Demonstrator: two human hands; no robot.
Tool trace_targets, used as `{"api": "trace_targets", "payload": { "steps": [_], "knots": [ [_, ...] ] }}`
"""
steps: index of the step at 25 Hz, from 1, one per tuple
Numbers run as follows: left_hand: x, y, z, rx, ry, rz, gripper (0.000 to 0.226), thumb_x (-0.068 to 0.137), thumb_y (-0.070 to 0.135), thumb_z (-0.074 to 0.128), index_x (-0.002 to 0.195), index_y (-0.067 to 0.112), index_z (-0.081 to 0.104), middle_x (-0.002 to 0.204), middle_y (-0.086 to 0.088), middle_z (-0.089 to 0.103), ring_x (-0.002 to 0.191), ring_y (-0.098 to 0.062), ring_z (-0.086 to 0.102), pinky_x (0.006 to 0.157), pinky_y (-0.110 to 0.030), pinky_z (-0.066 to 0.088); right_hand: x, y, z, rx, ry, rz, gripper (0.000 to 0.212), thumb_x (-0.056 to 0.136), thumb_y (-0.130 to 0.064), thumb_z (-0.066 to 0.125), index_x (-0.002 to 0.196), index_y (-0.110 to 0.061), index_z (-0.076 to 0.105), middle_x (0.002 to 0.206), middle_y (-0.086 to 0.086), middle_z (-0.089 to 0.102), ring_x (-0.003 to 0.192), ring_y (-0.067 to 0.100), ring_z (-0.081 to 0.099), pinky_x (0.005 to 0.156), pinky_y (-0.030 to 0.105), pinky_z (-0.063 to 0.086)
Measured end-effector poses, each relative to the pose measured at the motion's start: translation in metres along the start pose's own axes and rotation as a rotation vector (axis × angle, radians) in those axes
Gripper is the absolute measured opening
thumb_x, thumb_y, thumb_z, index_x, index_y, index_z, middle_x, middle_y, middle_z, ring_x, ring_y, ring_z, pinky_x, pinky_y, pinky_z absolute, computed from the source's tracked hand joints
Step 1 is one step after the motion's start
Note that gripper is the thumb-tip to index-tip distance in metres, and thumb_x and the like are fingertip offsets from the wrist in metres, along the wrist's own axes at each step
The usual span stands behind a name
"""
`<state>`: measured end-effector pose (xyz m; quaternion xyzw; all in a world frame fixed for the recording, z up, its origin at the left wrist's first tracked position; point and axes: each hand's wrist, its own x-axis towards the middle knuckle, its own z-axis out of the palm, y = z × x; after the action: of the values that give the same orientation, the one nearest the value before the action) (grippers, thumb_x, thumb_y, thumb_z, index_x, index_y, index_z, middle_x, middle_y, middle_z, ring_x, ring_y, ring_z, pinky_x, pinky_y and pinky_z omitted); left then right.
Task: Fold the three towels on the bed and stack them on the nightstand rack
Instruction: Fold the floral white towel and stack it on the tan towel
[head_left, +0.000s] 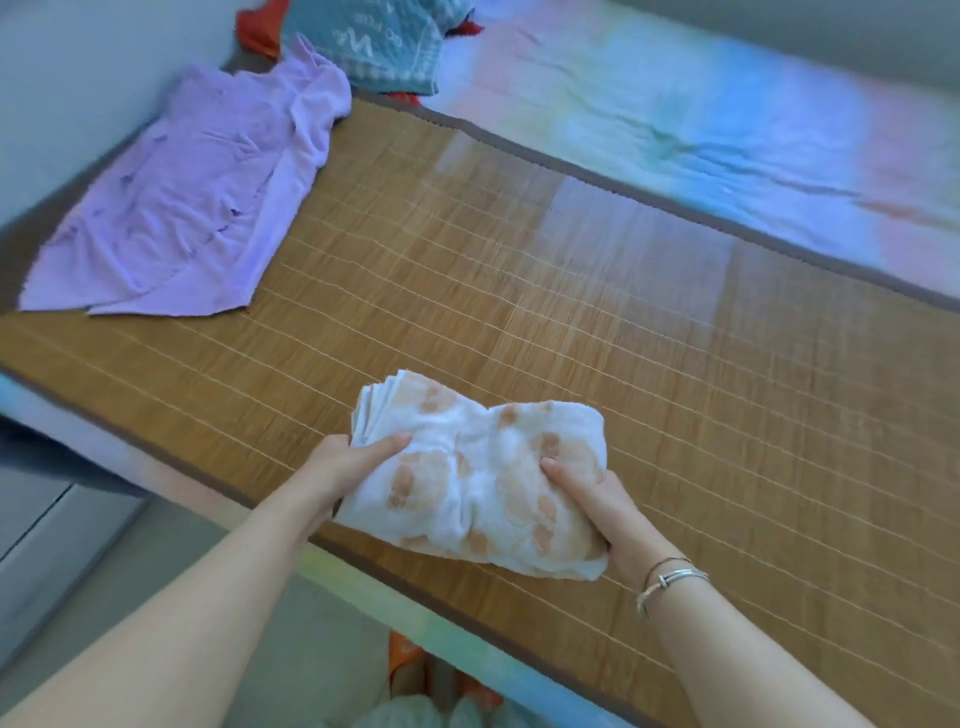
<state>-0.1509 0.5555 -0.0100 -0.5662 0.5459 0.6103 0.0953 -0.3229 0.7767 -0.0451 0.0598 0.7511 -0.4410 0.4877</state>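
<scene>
- White towel (470, 478), tan blotches: folded bundle at near edge of bamboo mat (623, 322) on the bed, layered edges fanned at its upper left.
- Left hand (345, 467) & right hand (597, 499): each grips one end, thumb on top, fingers under.
- Handling (est.): soft, light, floppy; layers apt to slip, so support from below at both ends.
- Purple towel (192, 197) & teal towel (374, 41): unfolded, far left; rack not visible.

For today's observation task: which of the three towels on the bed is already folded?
The white towel with tan patches, gripped by both hands; the purple towel lies spread out, the teal towel crumpled.
</scene>
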Motion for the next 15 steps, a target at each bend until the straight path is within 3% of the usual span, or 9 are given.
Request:
{"api": "trace_targets", "payload": {
  "steps": [2, 5, 7, 9, 11, 13, 15],
  "knots": [
    [-0.04, 0.001, -0.029, -0.016, 0.145, 0.058, 0.049, 0.076, 0.049, 0.074, 0.106, 0.011, 0.065, 0.093, -0.004, 0.071, 0.081, -0.02, 0.068, 0.061, -0.029, 0.053, -0.022, -0.029, 0.021, -0.043, -0.054, -0.079, 0.071, 0.058, -0.061, 0.078, 0.113, -0.018, 0.064, 0.095, 0.003, 0.075, 0.085, 0.02, 0.072, 0.077, 0.037, 0.059],
    [-0.115, 0.001, -0.1, -0.119, 0.426, 0.146, 0.054, 0.071, 0.055, 0.075, 0.105, 0.014, 0.064, 0.098, -0.003, 0.07, 0.087, -0.022, 0.067, 0.076, -0.036, 0.055, -0.072, -0.092, 0.081, -0.174, -0.141, -0.248, 0.083, 0.052, -0.066, 0.078, 0.116, -0.016, 0.06, 0.1, 0.001, 0.072, 0.085, 0.016, 0.071, 0.066, 0.029, 0.056],
    [-0.159, 0.0, -0.15, -0.244, 0.548, 0.227, 0.049, 0.071, 0.055, 0.075, 0.101, 0.018, 0.062, 0.095, -0.001, 0.069, 0.085, -0.02, 0.066, 0.076, -0.035, 0.055, -0.103, -0.136, 0.13, -0.251, -0.229, -0.375, 0.093, 0.044, -0.069, 0.08, 0.117, -0.015, 0.06, 0.1, 0.001, 0.072, 0.086, 0.016, 0.071, 0.071, 0.032, 0.057],
    [-0.207, -0.012, -0.201, -0.36, 0.712, 0.293, 0.039, 0.079, 0.046, 0.073, 0.101, 0.016, 0.061, 0.092, 0.001, 0.066, 0.08, -0.016, 0.062, 0.066, -0.03, 0.05, -0.137, -0.179, 0.196, -0.33, -0.325, -0.472, 0.103, 0.038, -0.073, 0.079, 0.118, -0.013, 0.056, 0.102, 0.002, 0.07, 0.088, 0.018, 0.069, 0.079, 0.034, 0.056],
    [-0.242, -0.029, -0.243, -0.428, 0.807, 0.323, 0.033, 0.082, 0.04, 0.071, 0.103, 0.017, 0.061, 0.093, 0.002, 0.067, 0.082, -0.015, 0.063, 0.062, -0.027, 0.046, -0.174, -0.21, 0.258, -0.409, -0.416, -0.599, 0.095, 0.047, -0.07, 0.077, 0.118, -0.012, 0.053, 0.105, 0.002, 0.067, 0.092, 0.019, 0.065, 0.081, 0.032, 0.052],
    [-0.278, -0.056, -0.289, -0.505, 0.888, 0.371, 0.015, 0.084, 0.031, 0.07, 0.093, 0.024, 0.061, 0.091, 0.004, 0.068, 0.083, -0.013, 0.065, 0.061, -0.023, 0.046, -0.213, -0.228, 0.33, -0.481, -0.531, -0.711, 0.084, 0.054, -0.065, 0.078, 0.116, -0.013, 0.055, 0.106, 0.002, 0.066, 0.094, 0.019, 0.063, 0.085, 0.033, 0.051],
    [-0.303, -0.08, -0.331, -0.565, 0.96, 0.419, 0.014, 0.083, 0.027, 0.071, 0.093, 0.026, 0.062, 0.097, 0.001, 0.071, 0.087, -0.013, 0.067, 0.065, -0.022, 0.048, -0.243, -0.234, 0.394, -0.519, -0.615, -0.789, 0.071, 0.065, -0.055, 0.078, 0.116, -0.011, 0.055, 0.107, 0.003, 0.067, 0.096, 0.021, 0.063, 0.088, 0.035, 0.051]
  ]
}}
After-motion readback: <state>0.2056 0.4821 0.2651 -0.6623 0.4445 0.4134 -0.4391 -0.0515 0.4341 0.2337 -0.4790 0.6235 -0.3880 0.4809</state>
